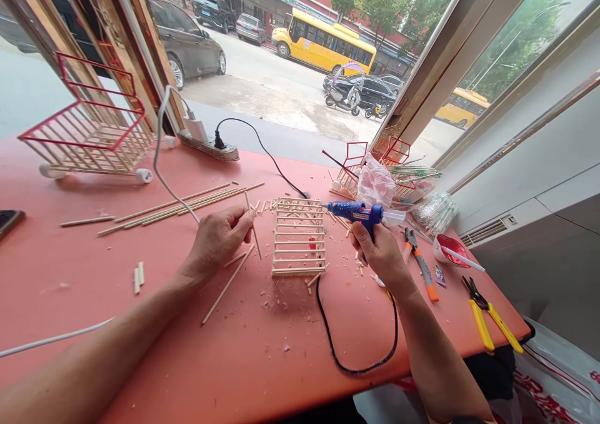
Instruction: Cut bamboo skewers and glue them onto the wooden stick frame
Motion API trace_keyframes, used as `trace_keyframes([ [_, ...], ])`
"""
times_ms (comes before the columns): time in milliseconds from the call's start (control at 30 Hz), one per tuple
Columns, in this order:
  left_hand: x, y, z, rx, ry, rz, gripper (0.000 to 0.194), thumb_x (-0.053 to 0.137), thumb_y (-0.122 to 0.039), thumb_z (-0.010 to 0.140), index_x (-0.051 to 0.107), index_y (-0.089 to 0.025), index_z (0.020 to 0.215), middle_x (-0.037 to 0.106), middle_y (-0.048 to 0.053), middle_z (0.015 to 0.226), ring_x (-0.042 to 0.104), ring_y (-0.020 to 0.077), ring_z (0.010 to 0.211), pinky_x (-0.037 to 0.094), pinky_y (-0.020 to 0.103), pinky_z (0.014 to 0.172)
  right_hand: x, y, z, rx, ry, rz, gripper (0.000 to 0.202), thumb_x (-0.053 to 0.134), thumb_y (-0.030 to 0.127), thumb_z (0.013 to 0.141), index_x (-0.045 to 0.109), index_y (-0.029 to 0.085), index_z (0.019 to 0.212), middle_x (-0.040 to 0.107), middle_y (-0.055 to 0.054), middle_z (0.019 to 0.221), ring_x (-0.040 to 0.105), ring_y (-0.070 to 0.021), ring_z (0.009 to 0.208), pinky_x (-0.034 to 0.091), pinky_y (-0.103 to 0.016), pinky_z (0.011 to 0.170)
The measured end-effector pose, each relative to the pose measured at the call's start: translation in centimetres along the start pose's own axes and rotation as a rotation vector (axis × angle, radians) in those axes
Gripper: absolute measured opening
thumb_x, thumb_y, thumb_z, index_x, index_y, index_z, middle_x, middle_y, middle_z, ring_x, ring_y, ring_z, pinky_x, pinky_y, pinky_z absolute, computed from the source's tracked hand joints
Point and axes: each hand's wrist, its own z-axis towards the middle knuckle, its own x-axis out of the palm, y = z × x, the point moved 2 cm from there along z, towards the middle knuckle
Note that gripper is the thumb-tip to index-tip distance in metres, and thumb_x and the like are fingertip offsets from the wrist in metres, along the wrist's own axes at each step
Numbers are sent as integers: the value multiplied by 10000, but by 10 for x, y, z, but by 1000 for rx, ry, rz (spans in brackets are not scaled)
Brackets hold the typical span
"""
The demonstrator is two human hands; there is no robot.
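Note:
Between my hands stands a small frame of thin wooden sticks (299,244), with a row of crosswise bars. My right hand (379,254) is wrapped round the handle of a blue glue gun (355,211), whose nozzle points left at the frame's upper right corner. Left of the frame, my left hand (224,236) pinches a short wooden stick (254,225) held nearly upright, apart from the frame. A longer loose stick (228,284) lies on the table below this hand. Small offcuts are scattered around the frame.
A stick cart with red trim (94,124) stands at the left. Long sticks (187,206) lie beside a power strip (209,146). At the right are orange-handled pliers (422,264), yellow-handled pliers (490,318) and a red-and-white bowl (452,249). The black cord (328,343) loops near the front edge.

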Motion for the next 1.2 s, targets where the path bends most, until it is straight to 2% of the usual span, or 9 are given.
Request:
trace_keyframes([
  [700,1,3,1,-3,-1,-6,451,453,-468,904,498,-216,533,521,-38,480,482,132,501,354,273,610,6,-2,-1,-28,-34,-27,658,443,808,916,587,189,746,633,-46,664,558,-126,518,410,-239,477],
  [1200,0,0,0,9,-7,-11,455,454,-482,891,497,-224,518,508,-33,468,486,141,493,352,282,599,8,2,-2,-25,-33,-46,643,435,785,931,583,191,737,616,-43,653,566,-133,514,406,-245,476],
])
